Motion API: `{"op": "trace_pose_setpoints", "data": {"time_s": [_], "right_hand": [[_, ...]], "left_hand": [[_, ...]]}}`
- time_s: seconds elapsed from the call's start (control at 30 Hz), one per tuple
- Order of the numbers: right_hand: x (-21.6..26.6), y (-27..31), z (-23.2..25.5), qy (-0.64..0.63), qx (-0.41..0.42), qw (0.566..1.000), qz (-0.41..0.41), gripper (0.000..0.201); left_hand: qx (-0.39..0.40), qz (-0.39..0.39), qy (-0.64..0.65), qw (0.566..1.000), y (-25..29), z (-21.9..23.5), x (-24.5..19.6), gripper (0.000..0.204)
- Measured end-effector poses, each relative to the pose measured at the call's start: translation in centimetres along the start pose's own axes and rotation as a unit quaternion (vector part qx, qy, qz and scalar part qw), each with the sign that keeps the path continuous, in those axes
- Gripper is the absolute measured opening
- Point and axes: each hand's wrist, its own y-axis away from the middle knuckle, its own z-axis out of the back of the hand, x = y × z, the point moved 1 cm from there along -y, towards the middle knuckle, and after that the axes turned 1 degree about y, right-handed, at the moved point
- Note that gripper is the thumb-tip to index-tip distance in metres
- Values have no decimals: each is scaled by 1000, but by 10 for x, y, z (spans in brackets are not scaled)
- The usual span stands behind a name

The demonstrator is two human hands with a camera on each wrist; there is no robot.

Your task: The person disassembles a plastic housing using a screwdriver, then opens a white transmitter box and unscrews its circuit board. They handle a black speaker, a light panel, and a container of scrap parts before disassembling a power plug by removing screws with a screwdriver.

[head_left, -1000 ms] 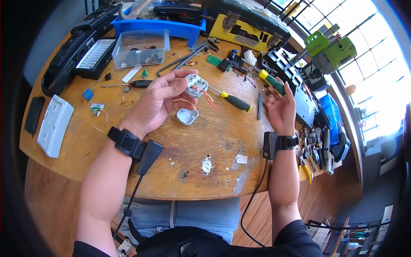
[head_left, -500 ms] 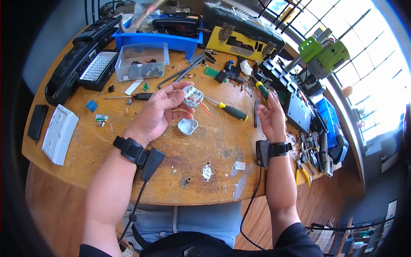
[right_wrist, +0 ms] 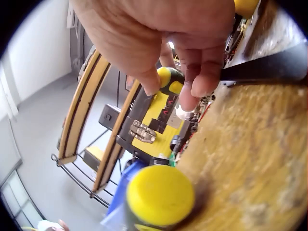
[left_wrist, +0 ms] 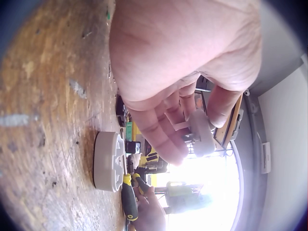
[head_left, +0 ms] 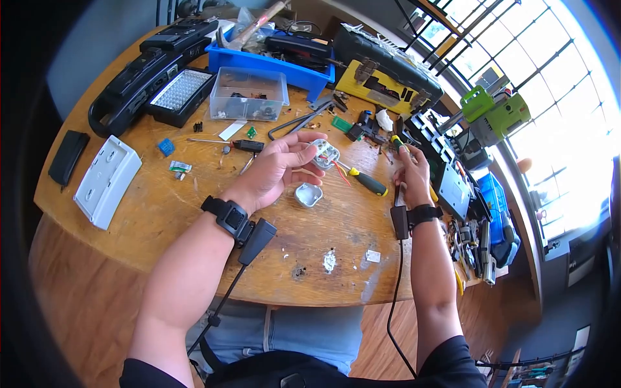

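Observation:
In the head view my left hand [head_left: 275, 168] holds a small grey-white rounded housing [head_left: 325, 154] between thumb and fingers, its inside facing up. Red and yellow wires [head_left: 343, 173] trail out of it. Just below, the matching cover [head_left: 308, 194] lies on the table, hollow side up; in the left wrist view this cover [left_wrist: 108, 161] is at lower left. Over the table's right side, my right hand [head_left: 414, 173] grips a green-and-yellow screwdriver [right_wrist: 171, 79] by its handle. A second screwdriver [head_left: 370, 183] lies between the hands, its shaft running toward the left hand.
A clear plastic box [head_left: 249, 97], a blue bin [head_left: 278, 74] and a black-and-yellow toolbox [head_left: 378, 84] line the back. At left lies a white plastic casing [head_left: 108, 183]. A green power tool [head_left: 495, 116] stands at right, above pliers and other hand tools.
The head view has swung, so the table appears further right. My right hand has turned and come a little inward with the screwdriver. The left hand still holds the housing.

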Motion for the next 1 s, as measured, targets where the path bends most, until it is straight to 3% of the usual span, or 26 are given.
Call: {"op": "trace_pose_setpoints", "data": {"time_s": [0.03,0.1,0.17,0.23,0.27,0.37,0.43,0.47,0.5,0.53,0.57,0.63,0.77,0.8,0.87,1.0], "right_hand": [[1,0,-2,1,2,1000,0,43],[4,0,-4,220,-10,975,15,40],[-7,-8,-2,266,-19,963,37,39],[-9,-12,-2,374,-34,922,99,40],[-11,-12,1,374,-34,922,100,40],[20,17,-8,382,-57,899,208,35],[32,39,-15,282,8,944,169,30],[52,60,-22,243,79,965,66,31],[57,71,-25,242,79,965,63,31],[58,80,-29,146,164,974,46,37],[57,87,-32,47,245,968,30,43],[54,97,-38,9,308,951,17,53],[31,102,-46,-154,428,890,-37,53],[29,103,-46,-158,426,890,-39,53],[27,107,-48,-234,477,845,-66,47],[27,109,-47,-251,485,831,-104,30]], "left_hand": [[-2,-1,1,1000,0,0,0,40],[8,1,8,1000,0,0,0,39],[11,2,9,1000,0,1,1,39],[15,2,9,1000,0,1,2,39],[17,2,14,1000,-1,1,3,39],[16,-2,18,1000,0,0,0,39],[15,1,18,1000,0,0,1,39],[18,1,21,1000,0,0,2,38],[21,2,25,999,-1,0,3,38],[20,5,24,1000,-1,-1,4,38],[25,6,17,1000,0,-2,5,38],[27,8,6,1000,1,-5,4,38],[73,33,-29,996,4,-8,4,39],[82,33,-41,995,4,-9,5,40],[89,40,-55,994,4,-10,6,40],[99,37,-90,990,6,-18,5,44]]}}
